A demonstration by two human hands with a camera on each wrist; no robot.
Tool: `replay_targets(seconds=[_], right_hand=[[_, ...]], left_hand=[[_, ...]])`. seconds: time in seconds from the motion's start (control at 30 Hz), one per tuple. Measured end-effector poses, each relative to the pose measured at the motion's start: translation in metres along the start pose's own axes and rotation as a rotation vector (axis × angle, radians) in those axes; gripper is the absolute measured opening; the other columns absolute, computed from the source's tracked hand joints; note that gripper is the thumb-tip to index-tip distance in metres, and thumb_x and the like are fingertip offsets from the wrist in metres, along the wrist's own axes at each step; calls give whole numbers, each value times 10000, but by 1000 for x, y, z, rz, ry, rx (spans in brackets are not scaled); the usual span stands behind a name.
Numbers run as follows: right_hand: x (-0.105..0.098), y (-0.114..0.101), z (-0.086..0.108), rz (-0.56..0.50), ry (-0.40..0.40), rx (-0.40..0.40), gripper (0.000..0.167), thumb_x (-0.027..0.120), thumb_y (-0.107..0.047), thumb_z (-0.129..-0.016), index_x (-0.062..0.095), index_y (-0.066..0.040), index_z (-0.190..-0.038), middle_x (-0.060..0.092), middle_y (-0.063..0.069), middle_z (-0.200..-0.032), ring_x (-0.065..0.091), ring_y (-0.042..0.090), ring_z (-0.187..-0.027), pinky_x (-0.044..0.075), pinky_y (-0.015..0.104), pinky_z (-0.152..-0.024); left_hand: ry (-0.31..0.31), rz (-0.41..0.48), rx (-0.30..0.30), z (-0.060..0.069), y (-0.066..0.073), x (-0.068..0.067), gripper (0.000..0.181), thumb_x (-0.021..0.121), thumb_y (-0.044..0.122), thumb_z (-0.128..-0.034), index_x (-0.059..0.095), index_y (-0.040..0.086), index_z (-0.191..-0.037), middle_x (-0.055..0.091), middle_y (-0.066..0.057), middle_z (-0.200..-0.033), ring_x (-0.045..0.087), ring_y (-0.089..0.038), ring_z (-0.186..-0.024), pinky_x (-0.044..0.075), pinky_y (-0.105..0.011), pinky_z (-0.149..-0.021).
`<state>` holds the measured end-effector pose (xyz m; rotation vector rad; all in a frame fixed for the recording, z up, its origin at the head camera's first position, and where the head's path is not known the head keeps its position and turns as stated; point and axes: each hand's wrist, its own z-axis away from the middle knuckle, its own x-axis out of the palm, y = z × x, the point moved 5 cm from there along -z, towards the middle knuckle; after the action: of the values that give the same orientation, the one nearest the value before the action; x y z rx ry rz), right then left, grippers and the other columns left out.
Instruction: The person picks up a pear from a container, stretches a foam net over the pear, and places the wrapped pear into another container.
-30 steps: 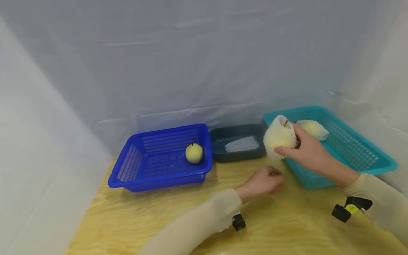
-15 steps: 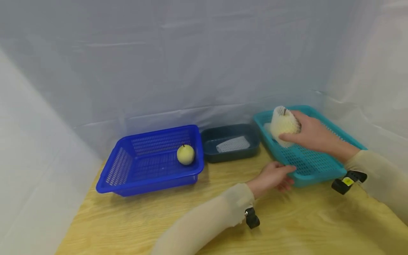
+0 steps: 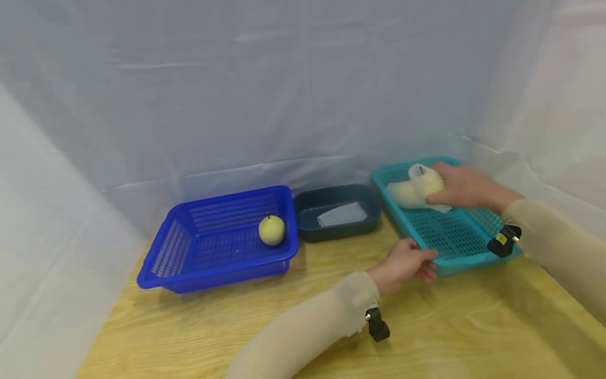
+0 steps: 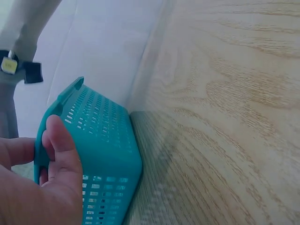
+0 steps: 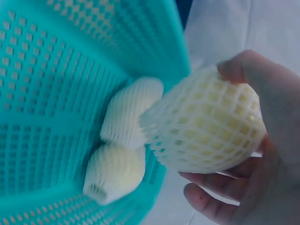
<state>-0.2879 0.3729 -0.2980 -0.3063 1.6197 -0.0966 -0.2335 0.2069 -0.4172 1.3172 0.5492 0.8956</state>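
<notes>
In the head view my right hand (image 3: 466,187) holds a pear (image 3: 430,182) in a white foam net sleeve, over the turquoise basket (image 3: 454,258). Thumb and fingers curl round the net in the right wrist view, where two more sleeved pears, a nearer one (image 5: 117,171) and a farther one (image 5: 133,112), lie against each other in the basket. My left hand (image 3: 402,263) grips the basket's near left corner. The left wrist view has the basket rim (image 4: 49,112) between thumb and curled fingers.
Left of centre stands a blue basket (image 3: 236,271) with one bare pear (image 3: 272,230) at its right side. Between the baskets, a dark teal tray (image 3: 338,231) contains a flat foam net (image 3: 342,215). White sheeting (image 3: 303,95) hangs behind the wooden table (image 3: 189,331).
My left hand has reached right and taken hold of the turquoise basket, whose near end has swung left. My right hand has brought the netted pear over the basket and lowered it.
</notes>
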Motion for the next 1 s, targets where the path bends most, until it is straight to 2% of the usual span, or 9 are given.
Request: replay_targets(seconds=[0.07,0.13,0.33,0.4,0.57,0.73,1.0], right_hand=[[4,9,-4,56,-53,9,794,737,-456,-872,415,-12,-1446,642,125,-1015,567,218,-723,437,367,-563],[7,17,-7,120,-104,8,808,734,-464,-863,420,9,-1438,639,120,-994,559,222,-722,431,377,-556],[12,38,-16,248,-214,43,823,740,-441,-856,425,79,-1411,632,140,-992,586,261,-793,466,439,-625],[13,45,-18,271,-255,71,833,735,-433,-864,416,109,-1411,637,209,-1080,619,343,-899,494,503,-711],[25,58,-23,273,-354,119,835,739,-375,-853,409,170,-1393,548,355,-1289,554,512,-1137,467,614,-883],[45,67,-30,243,-421,174,867,749,-320,-837,358,175,-1432,403,416,-1432,427,584,-1278,446,635,-960],[50,79,-34,210,-404,238,846,788,-259,-815,364,151,-1422,434,404,-1392,459,570,-1235,480,618,-885]], left_hand=[[-2,0,3,0,0,2,187,671,104,-960,528,37,-859,702,-314,-892,611,-182,-516,545,-317,-517],[0,0,4,0,-1,5,191,668,103,-962,526,37,-852,702,-311,-884,607,-181,-511,539,-308,-506],[-6,-5,8,0,-1,13,173,666,92,-962,531,46,-863,662,-122,-680,596,-172,-497,530,-297,-495],[-18,-8,10,-1,0,16,164,661,89,-964,529,51,-874,647,-94,-664,595,-169,-501,540,-308,-509],[-30,-23,-2,-1,-1,19,144,655,101,-972,539,56,-898,644,-79,-667,592,-164,-517,593,-408,-606],[3,-21,-29,1,-6,16,127,661,104,-969,550,57,-929,646,-93,-676,585,-179,-515,597,-453,-642],[-5,-28,-20,0,-5,19,139,660,124,-972,551,64,-909,663,-106,-707,590,-174,-526,600,-439,-629]])
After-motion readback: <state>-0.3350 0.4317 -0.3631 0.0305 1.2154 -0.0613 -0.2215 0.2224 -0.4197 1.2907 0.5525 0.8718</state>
